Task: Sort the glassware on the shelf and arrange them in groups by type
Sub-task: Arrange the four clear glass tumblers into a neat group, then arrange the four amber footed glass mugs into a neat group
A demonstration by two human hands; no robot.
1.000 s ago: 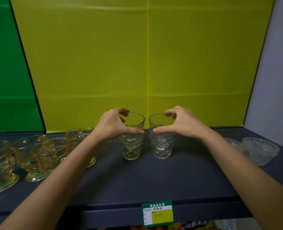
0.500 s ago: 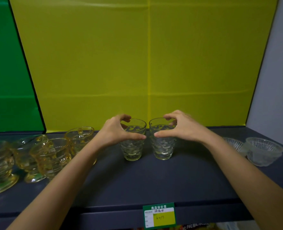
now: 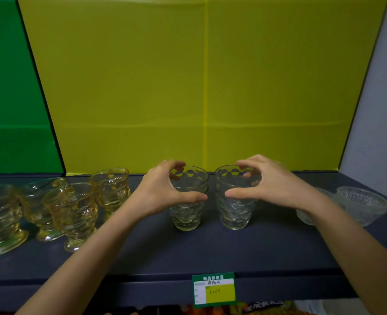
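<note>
Both tumblers have come down and forward since a second ago; your left hand [image 3: 163, 196] grips the left tumbler [image 3: 188, 201] and your right hand [image 3: 267, 185] the right tumbler [image 3: 234, 201], fingers clamped round each rim. They stand mid-shelf [image 3: 210, 251], amber goblets [image 3: 72, 212] grouped left, bowls [image 3: 363, 205] right: sorting looks nearly finished.

Green price tag [image 3: 214, 289] on shelf edge [image 3: 142, 289]: header 商品标价签, handwriting illegible.
</note>
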